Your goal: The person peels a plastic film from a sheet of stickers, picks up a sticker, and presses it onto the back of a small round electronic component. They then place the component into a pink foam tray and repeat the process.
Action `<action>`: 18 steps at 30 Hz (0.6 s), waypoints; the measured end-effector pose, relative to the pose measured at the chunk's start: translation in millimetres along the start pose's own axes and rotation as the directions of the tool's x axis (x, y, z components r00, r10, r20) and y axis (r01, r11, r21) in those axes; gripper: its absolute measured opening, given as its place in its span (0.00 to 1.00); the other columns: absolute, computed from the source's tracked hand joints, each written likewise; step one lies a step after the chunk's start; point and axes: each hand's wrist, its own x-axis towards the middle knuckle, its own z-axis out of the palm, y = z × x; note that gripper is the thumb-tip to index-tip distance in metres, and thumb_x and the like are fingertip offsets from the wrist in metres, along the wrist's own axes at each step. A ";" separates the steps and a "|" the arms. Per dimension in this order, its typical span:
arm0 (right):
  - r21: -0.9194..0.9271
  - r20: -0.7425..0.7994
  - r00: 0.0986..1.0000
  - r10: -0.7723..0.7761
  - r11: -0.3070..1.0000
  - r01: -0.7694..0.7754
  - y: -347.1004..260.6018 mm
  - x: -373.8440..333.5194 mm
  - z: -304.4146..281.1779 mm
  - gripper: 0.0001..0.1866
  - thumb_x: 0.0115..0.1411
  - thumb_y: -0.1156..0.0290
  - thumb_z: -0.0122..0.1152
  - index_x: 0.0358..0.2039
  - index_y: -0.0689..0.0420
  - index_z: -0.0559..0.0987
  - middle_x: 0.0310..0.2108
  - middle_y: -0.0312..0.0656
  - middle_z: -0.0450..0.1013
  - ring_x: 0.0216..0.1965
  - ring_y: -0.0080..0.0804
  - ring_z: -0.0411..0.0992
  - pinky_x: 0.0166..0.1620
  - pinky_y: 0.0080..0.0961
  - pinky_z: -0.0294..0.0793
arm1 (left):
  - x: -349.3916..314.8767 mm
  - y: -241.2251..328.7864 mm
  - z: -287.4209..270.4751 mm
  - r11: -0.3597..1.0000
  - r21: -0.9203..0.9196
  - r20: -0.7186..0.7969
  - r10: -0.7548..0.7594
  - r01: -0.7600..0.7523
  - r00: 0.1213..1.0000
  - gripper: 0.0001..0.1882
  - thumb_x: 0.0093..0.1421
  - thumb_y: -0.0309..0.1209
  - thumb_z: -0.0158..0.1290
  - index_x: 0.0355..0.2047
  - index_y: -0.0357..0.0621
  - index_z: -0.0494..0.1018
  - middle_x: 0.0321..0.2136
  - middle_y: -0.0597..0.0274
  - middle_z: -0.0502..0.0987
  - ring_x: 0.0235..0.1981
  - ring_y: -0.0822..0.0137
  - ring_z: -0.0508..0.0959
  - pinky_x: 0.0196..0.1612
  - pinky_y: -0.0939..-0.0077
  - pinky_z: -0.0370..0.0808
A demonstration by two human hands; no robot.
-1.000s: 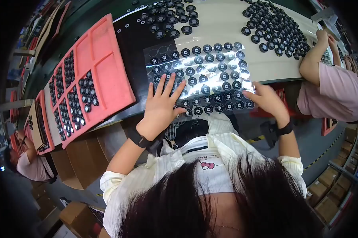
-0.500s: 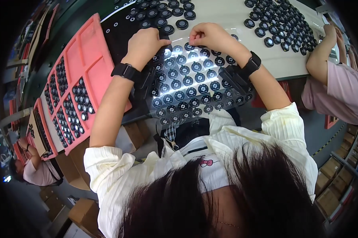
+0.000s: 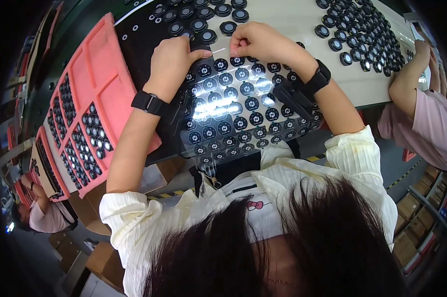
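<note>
My right hand [image 3: 259,43] pinches the far edge of the clear sheet [image 3: 234,110]; I can't tell if my left hand [image 3: 171,64] grips. It lies on the table [image 3: 363,86], poking past the near side, with bare room right.

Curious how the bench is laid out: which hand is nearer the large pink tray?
Left. The left hand is to the right of the large pink tray, not touching it; the right hand is farther right.
</note>
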 end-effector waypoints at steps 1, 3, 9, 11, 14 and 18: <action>0.070 0.043 0.998 -0.041 0.997 0.038 1.3 0.8 -1.7 0.06 0.45 0.66 0.61 0.23 0.53 0.79 0.21 0.37 0.73 0.26 0.29 0.72 0.33 0.22 0.69 | -0.1 -0.1 -0.2 1.000 0.009 -0.008 0.020 -0.020 1.000 0.25 0.42 0.49 0.58 0.15 0.36 0.69 0.15 0.51 0.71 0.21 0.52 0.74 0.24 0.64 0.70; 0.211 0.117 0.985 -0.129 0.972 0.102 2.3 0.8 -7.5 0.06 0.46 0.67 0.60 0.25 0.53 0.79 0.23 0.38 0.74 0.28 0.28 0.71 0.35 0.22 0.70 | -0.5 -1.1 1.3 0.999 0.016 -0.015 0.039 -0.039 0.999 0.24 0.42 0.49 0.58 0.15 0.36 0.69 0.15 0.51 0.71 0.21 0.52 0.74 0.24 0.64 0.70; 0.485 -0.093 0.965 -0.245 0.835 0.259 9.0 -28.3 -30.9 0.15 0.50 0.71 0.58 0.41 0.55 0.73 0.30 0.32 0.68 0.33 0.21 0.64 0.40 0.19 0.65 | -1.6 -0.7 1.9 0.995 0.071 -0.018 0.068 -0.066 0.998 0.24 0.44 0.48 0.57 0.15 0.35 0.69 0.16 0.49 0.72 0.23 0.51 0.74 0.26 0.62 0.70; 0.353 -0.304 0.915 -0.265 0.861 0.367 15.2 -33.7 -26.2 0.22 0.50 0.72 0.58 0.48 0.50 0.70 0.30 0.31 0.68 0.34 0.22 0.64 0.42 0.20 0.65 | -0.4 1.0 -0.7 0.996 0.071 -0.004 0.059 -0.059 0.998 0.24 0.44 0.48 0.57 0.15 0.34 0.69 0.17 0.49 0.72 0.23 0.51 0.74 0.26 0.62 0.70; 0.275 -0.273 0.934 -0.232 0.911 0.307 17.8 -37.4 -14.3 0.27 0.50 0.75 0.57 0.52 0.45 0.67 0.30 0.31 0.69 0.34 0.22 0.64 0.42 0.21 0.66 | 1.7 3.1 -2.8 0.998 0.067 0.056 -0.001 -0.003 0.998 0.24 0.45 0.48 0.56 0.16 0.34 0.70 0.17 0.49 0.72 0.24 0.51 0.74 0.27 0.62 0.70; 0.229 -0.196 0.970 -0.147 0.954 0.190 13.4 -34.9 -5.6 0.31 0.48 0.79 0.56 0.53 0.40 0.66 0.30 0.32 0.69 0.33 0.23 0.65 0.43 0.21 0.67 | 2.9 2.0 -2.1 0.997 0.071 0.050 0.007 -0.011 0.999 0.24 0.45 0.47 0.56 0.17 0.34 0.70 0.17 0.50 0.72 0.24 0.50 0.74 0.27 0.62 0.70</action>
